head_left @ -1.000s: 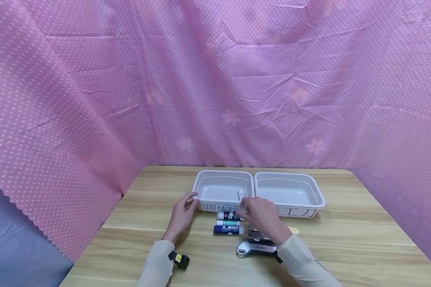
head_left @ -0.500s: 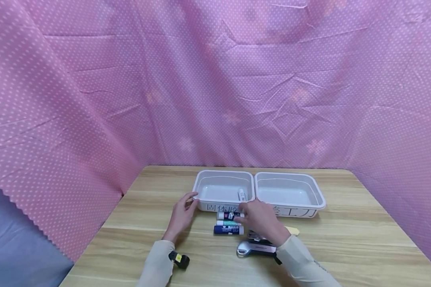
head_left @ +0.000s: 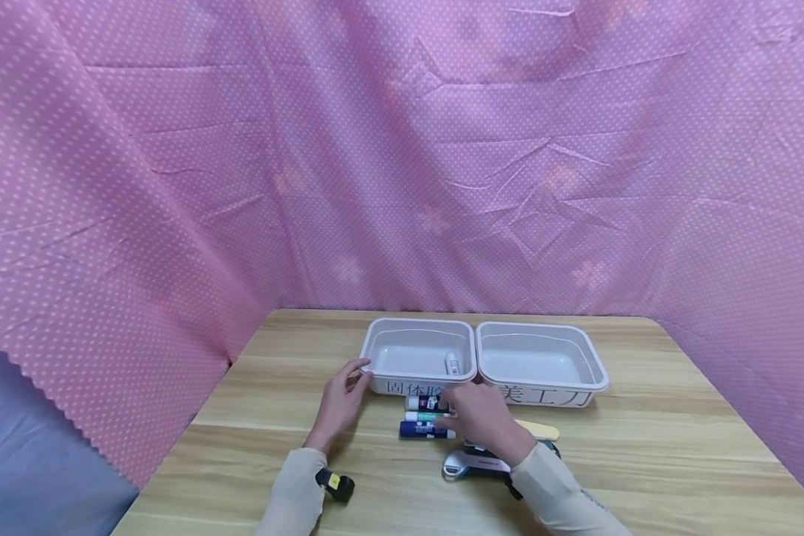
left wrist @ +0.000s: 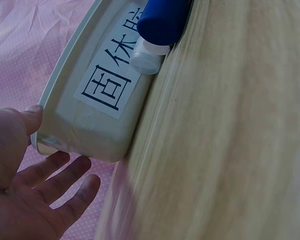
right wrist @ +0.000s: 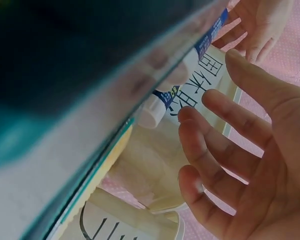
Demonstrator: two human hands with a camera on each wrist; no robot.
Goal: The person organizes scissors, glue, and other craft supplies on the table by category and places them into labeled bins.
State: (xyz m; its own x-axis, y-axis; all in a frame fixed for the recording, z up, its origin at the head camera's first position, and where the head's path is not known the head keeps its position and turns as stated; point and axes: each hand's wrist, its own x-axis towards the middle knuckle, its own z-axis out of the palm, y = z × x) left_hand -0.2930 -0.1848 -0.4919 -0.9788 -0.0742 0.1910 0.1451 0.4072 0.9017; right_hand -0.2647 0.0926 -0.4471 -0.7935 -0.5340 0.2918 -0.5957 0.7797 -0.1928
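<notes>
My left hand (head_left: 342,398) pinches the front left corner of the left white plastic bin (left wrist: 65,127) between thumb and index finger; its other fingers rest beside the end wall. Above the right ends of three glue sticks hovers my right hand (head_left: 484,417), with bent, spread fingers holding nothing. Nearest me lies the dark blue glue stick (head_left: 418,429), then a white-and-green glue stick (head_left: 417,417), then a black glue stick (head_left: 420,403) against the bin. Another white glue stick (head_left: 452,363) lies inside that bin.
A second white bin (head_left: 592,372) adjoins on the right. Below my right hand lie a silver utility knife (head_left: 465,463), a yellow-handled item (head_left: 541,429) and others partly hidden. A pink dotted curtain (head_left: 442,186) hangs behind the wooden table (head_left: 677,447).
My right hand has drawn back from the left bin's front edge toward me, over the glue sticks on the table. My left hand keeps its place at the bin corner.
</notes>
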